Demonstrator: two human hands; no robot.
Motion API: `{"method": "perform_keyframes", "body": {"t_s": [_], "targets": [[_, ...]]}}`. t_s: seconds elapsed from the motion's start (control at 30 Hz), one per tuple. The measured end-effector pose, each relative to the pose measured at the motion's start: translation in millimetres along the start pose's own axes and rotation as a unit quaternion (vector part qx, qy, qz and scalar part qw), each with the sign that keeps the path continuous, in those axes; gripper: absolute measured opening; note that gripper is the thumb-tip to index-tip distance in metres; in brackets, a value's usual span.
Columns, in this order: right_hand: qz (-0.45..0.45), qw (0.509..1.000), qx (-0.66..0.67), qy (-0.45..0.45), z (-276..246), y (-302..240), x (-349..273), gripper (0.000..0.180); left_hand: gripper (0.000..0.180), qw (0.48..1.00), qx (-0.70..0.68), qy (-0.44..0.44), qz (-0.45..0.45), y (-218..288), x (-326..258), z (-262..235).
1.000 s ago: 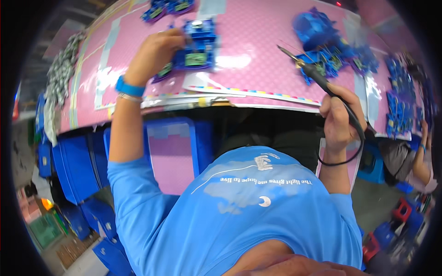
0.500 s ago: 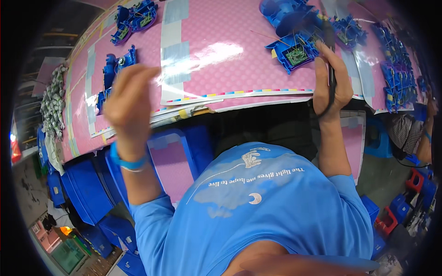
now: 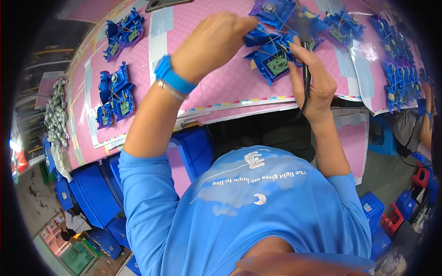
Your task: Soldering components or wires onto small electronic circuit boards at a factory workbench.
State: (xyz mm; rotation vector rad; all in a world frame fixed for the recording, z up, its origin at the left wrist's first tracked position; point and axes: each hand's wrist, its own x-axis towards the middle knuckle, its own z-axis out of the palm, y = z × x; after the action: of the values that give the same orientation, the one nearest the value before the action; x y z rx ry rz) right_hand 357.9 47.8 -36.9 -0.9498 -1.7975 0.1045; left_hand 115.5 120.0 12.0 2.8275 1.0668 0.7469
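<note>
My left hand [image 3: 212, 45] reaches across the table, its fingers pinched together beside an opened blue plastic housing [image 3: 270, 14]. What sits in that pinch, if anything, is too small to make out. A green circuit board [image 3: 277, 65] with thin wires lies in the housing's nearer part. My right hand [image 3: 318, 87] grips a black pen-shaped soldering iron [image 3: 306, 76], with a cord hanging from its lower end. The iron's upper end is blurred over the housing. My right thumb and forefinger are close to the board's right side.
Pink sheeting covers the table [image 3: 207, 87]. Other opened blue housings lie at left [image 3: 120, 89], far left [image 3: 124, 34] and right [image 3: 343, 27], with a dense row [image 3: 400, 69] farther right. A dark flat device [image 3: 166, 3] lies at the back. Blue bins [image 3: 94, 193] stand below.
My left hand has swung from the left side of the table over to the middle housing. My right hand, with the soldering iron, has shifted slightly left and nearer to me.
</note>
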Motion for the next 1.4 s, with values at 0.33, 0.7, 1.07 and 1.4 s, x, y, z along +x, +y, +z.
{"method": "perform_keyframes", "body": {"t_s": [0.33, 0.7, 1.07, 1.4], "targets": [[0.054, 0.982, 0.131, -0.121, 23, -51, -22, 0.044, 0.016, 0.95, -0.072, 0.094, -0.288, 71, -119, -18], [-0.054, 0.989, 0.097, -0.099, 30, -60, -19, 0.04, 0.034, 0.549, -0.63, 0.327, -0.442, 80, -148, -22], [-0.021, 0.966, 0.232, -0.113, 11, -86, -11, 0.023, 0.032, 0.598, -0.6, 0.388, -0.364, 59, -133, 4], [0.04, 0.955, 0.255, -0.145, 5, -82, -11, 0.026, 0.034, 0.854, -0.142, 0.344, -0.363, 67, -130, 7]]}}
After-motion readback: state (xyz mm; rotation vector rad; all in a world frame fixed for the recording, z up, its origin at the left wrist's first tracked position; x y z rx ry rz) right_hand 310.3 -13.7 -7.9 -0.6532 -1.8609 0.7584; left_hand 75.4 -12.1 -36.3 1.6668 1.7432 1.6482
